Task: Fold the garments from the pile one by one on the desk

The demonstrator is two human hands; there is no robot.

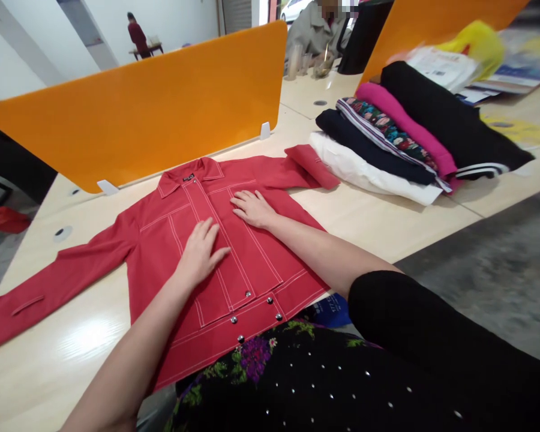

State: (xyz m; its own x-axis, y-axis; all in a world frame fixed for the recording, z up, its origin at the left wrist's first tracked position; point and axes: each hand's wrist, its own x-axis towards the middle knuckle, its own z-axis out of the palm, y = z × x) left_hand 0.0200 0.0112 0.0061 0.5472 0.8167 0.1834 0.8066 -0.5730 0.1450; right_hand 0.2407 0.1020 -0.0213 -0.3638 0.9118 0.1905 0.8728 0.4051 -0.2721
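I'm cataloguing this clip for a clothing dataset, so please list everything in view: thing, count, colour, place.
jacket: one, red with white stitching, spread flat front-up on the table
table: one, pale wood
divider: one, orange, upright behind the jacket
second divider: one, orange, far right
folded clothes: one overlapping row, white, navy, patterned, pink, black, right of the jacket
papers and bags: several, blurred, far right
seated person: one, grey top, beyond the dividers
standing person: one, dark red, far back
left hand: flat on the jacket front
right hand: flat on the jacket chest
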